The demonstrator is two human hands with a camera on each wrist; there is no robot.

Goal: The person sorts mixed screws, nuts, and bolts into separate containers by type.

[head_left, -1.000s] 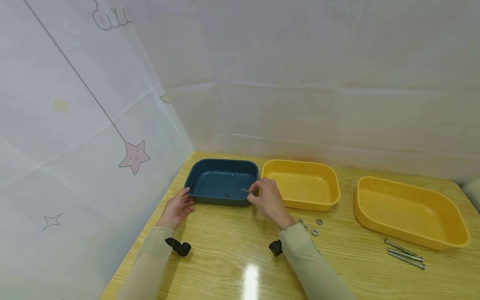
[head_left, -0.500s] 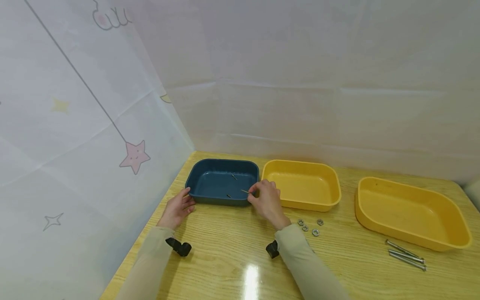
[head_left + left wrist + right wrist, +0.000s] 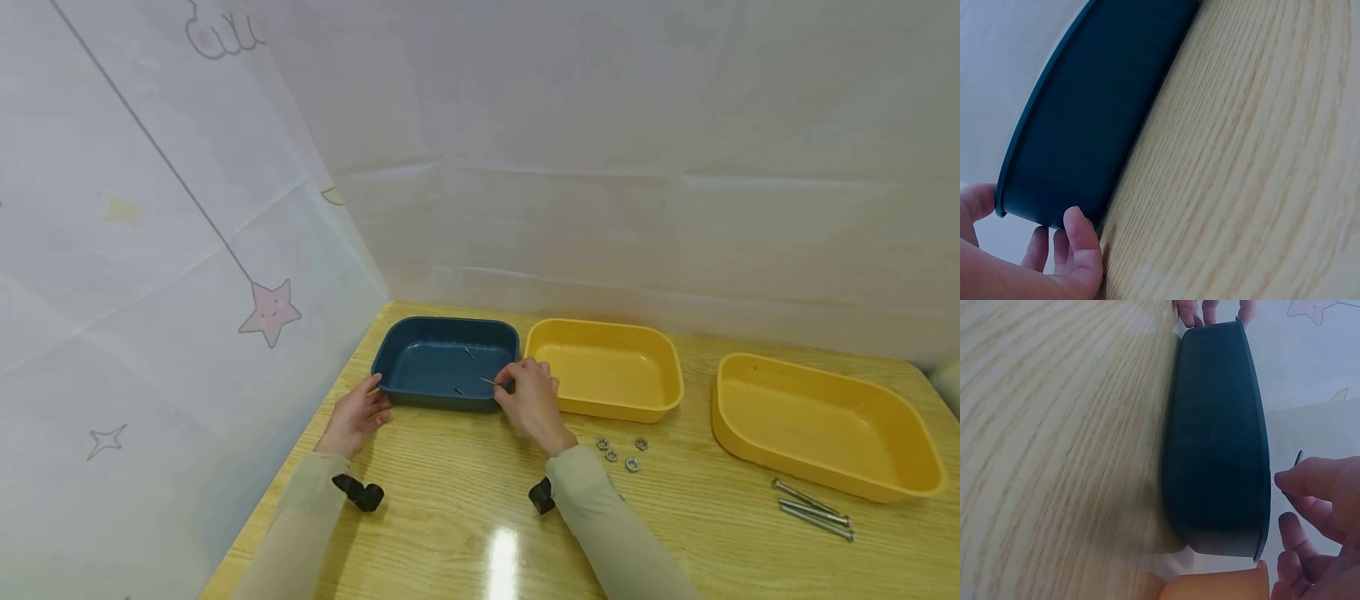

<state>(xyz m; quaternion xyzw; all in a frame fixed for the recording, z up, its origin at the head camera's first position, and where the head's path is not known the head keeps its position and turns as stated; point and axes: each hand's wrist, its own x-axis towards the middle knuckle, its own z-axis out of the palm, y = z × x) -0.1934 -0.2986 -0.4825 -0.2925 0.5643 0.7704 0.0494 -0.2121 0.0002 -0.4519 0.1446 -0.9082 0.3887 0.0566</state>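
My left hand [image 3: 356, 417] holds the near left corner of a dark blue tray [image 3: 427, 400]. In the left wrist view its thumb is at the rim and the curled fingers [image 3: 1082, 234] lie against the outer wall. Over the tray's near right corner, my right hand [image 3: 531, 402] pinches a thin small screw [image 3: 487, 381] between thumb and forefinger. Its threaded end [image 3: 1299, 456] sticks out past the fingers in the right wrist view. Inside the tray are two more small screws, one towards the back [image 3: 469, 353] and one near the front wall [image 3: 459, 391].
A yellow tray [image 3: 592, 409] stands right beside the blue one, and a second yellow tray [image 3: 825, 475] sits further right. Several hex nuts [image 3: 632, 464] lie in front of the middle tray. Long bolts [image 3: 813, 510] lie before the right one. White sheeting hangs behind.
My right forearm has swung slightly left, uncovering more of the nuts. The right hand keeps pinching the screw over the blue tray; the left hand stays at its corner.
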